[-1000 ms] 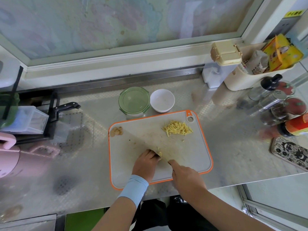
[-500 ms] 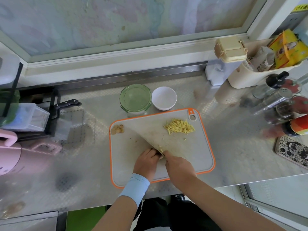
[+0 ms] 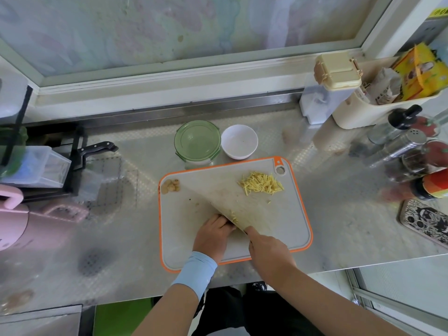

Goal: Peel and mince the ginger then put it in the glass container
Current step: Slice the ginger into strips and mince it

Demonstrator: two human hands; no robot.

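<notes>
On the orange-rimmed cutting board my right hand grips the handle of a broad cleaver, whose blade reaches up and left across the board. My left hand holds down a piece of ginger at the blade's edge; the piece is mostly hidden under my fingers. A few fresh yellow shreds cling near the blade. A pile of ginger strips lies at the board's upper right. Brown peelings sit at its upper left corner. The glass container with a green lid stands behind the board.
A small white bowl stands beside the container. A black-handled knife rests in a rack at left, next to a pink appliance. Spice jars, a cream caddy and a phone crowd the right side.
The cleaver has tilted so its flat side shows across the board. My right hand has come in beside my left, and more shreds lie at the blade.
</notes>
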